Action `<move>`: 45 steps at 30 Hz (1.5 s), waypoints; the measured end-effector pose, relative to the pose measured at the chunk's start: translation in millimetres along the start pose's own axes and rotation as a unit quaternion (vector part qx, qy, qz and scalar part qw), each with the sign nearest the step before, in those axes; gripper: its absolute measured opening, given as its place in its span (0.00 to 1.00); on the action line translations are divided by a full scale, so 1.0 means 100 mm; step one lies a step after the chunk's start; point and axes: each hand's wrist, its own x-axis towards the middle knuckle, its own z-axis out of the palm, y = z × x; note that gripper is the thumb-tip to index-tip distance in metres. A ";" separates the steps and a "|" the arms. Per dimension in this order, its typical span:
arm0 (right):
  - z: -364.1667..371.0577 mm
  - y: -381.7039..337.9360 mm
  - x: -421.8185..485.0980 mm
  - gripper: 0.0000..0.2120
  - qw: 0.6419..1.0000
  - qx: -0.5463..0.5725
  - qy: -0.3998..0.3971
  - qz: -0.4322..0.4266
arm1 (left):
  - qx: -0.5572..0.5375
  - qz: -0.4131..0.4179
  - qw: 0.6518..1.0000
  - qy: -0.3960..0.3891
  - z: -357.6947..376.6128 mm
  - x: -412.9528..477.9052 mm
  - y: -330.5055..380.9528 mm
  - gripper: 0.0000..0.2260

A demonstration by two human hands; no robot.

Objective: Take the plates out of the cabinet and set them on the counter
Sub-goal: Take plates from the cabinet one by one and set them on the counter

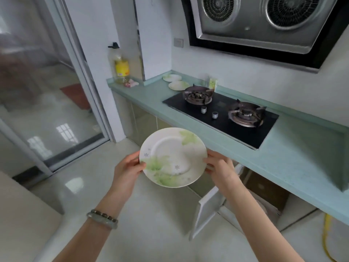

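I hold a white plate with green leaf print (172, 156) in mid-air over the floor, in front of the counter edge. My left hand (128, 166) grips its left rim and my right hand (219, 167) grips its right rim. Two matching plates lie on the pale green counter (151, 103): one (178, 85) just left of the far burner, another (172, 77) behind it by the wall. Below my right arm the white cabinet door (205, 210) stands open, and the inside of the cabinet (264, 188) looks dim.
A black gas hob (221, 118) with two burners fills the counter's middle, under a range hood (264, 23). An oil bottle (120, 67) and a small pink item (131, 83) stand at the counter's left end. A glass sliding door (47, 91) is on the left. A yellow hose (326, 241) hangs at the lower right.
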 end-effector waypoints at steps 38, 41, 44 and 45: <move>3.51 -0.38 5.04 0.13 1.000 0.006 0.000 -0.011 | -0.036 -0.091 0.995 -0.011 -1.84 5.86 0.83 0.20; 3.65 -0.36 5.54 0.12 0.999 0.024 0.039 -0.016 | -0.015 -0.078 0.996 -0.047 -1.81 6.52 0.78 0.16; 3.82 -0.39 5.97 0.12 0.997 0.034 0.066 -0.022 | -0.005 -0.094 0.992 -0.082 -1.78 7.18 0.82 0.19; 3.88 -0.41 6.12 0.12 0.995 0.043 0.083 -0.022 | -0.004 -0.106 0.990 -0.097 -1.77 7.42 0.85 0.21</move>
